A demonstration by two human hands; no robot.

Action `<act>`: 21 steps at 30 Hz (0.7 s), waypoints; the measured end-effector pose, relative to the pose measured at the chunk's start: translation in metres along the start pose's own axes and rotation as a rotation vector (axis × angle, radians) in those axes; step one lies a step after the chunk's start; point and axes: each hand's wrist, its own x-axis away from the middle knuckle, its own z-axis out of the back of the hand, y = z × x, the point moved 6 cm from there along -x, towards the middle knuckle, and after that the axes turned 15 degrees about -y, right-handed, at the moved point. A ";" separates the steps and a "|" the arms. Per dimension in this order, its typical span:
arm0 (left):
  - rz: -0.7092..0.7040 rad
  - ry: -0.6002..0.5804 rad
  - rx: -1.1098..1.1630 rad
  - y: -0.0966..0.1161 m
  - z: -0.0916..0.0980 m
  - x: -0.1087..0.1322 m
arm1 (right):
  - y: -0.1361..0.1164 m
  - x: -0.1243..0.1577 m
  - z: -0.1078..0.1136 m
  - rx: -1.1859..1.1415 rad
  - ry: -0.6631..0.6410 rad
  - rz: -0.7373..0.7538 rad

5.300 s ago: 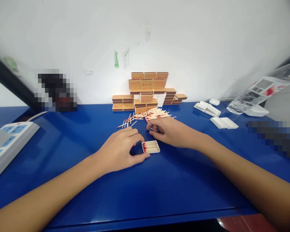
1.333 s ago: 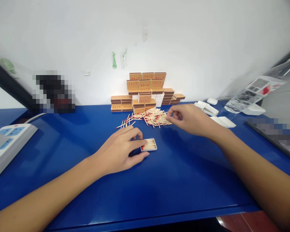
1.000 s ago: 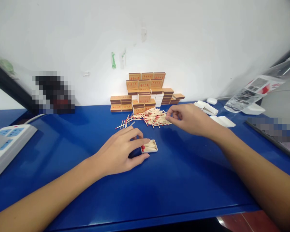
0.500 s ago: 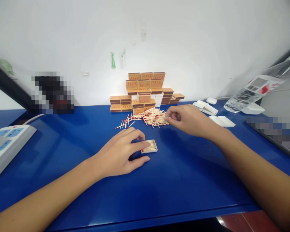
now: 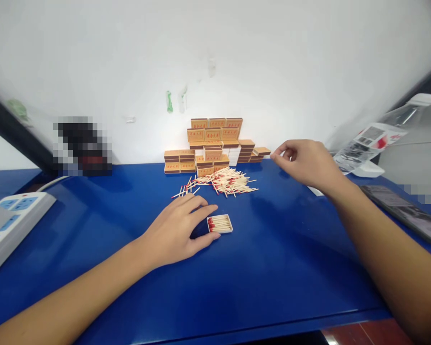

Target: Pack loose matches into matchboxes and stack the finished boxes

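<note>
My left hand [image 5: 177,229] rests on the blue table [image 5: 273,273]. Its thumb and forefinger pinch the left end of a small white matchbox tray [image 5: 221,224] filled with red-tipped matches. Just beyond lies a loose pile of matches [image 5: 227,181]. My right hand [image 5: 306,163] hovers above the table to the right of the pile. Its fingers are loosely curled and apart, and I see nothing in them. They point toward the right end of the stacked brown matchboxes [image 5: 211,143] against the wall.
A white power strip [image 5: 10,215] lies at the left edge. A dark phone [image 5: 405,215] lies at the right. A clear plastic bag [image 5: 371,141] and a white object [image 5: 370,169] sit at the back right. A blurred dark patch stands at the back left.
My right hand has left the match pile, rising and shifting right toward the end of the matchbox stack. My left hand stays on the tray. The camera has tilted slightly.
</note>
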 end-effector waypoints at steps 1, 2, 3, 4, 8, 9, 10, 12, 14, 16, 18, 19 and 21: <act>0.022 -0.004 0.000 -0.002 0.000 0.000 | 0.009 -0.007 0.002 0.013 0.019 -0.059; 0.037 -0.011 0.002 -0.003 -0.001 0.000 | 0.017 -0.014 0.001 0.023 0.011 -0.106; 0.046 -0.019 0.008 -0.004 -0.001 0.000 | 0.023 -0.023 -0.001 0.024 -0.014 -0.143; 0.052 -0.025 0.014 -0.004 -0.001 0.000 | 0.027 -0.031 -0.005 0.022 -0.045 -0.168; 0.062 -0.022 0.035 -0.005 0.000 -0.002 | 0.031 -0.060 -0.020 0.026 -0.108 -0.253; 0.063 -0.015 0.039 -0.006 0.000 -0.002 | 0.031 -0.065 -0.024 0.026 -0.122 -0.275; 0.065 -0.007 0.042 -0.006 0.000 -0.003 | 0.031 -0.069 -0.026 0.026 -0.136 -0.293; 0.070 0.007 0.047 -0.007 -0.001 -0.004 | 0.030 -0.075 -0.029 0.021 -0.152 -0.315; 0.071 0.021 0.047 -0.008 -0.001 -0.004 | 0.030 -0.075 -0.025 0.018 -0.154 -0.327; 0.082 0.046 0.038 -0.009 0.000 -0.004 | 0.029 -0.067 -0.017 0.026 -0.142 -0.337; 0.101 0.089 0.025 -0.011 0.005 -0.002 | 0.021 -0.050 -0.007 0.030 -0.105 -0.311; 0.113 0.119 0.018 -0.011 0.008 -0.001 | 0.012 -0.037 -0.001 0.022 -0.058 -0.268; 0.120 0.192 -0.004 -0.010 0.015 0.002 | -0.016 -0.006 0.001 -0.085 -0.031 -0.106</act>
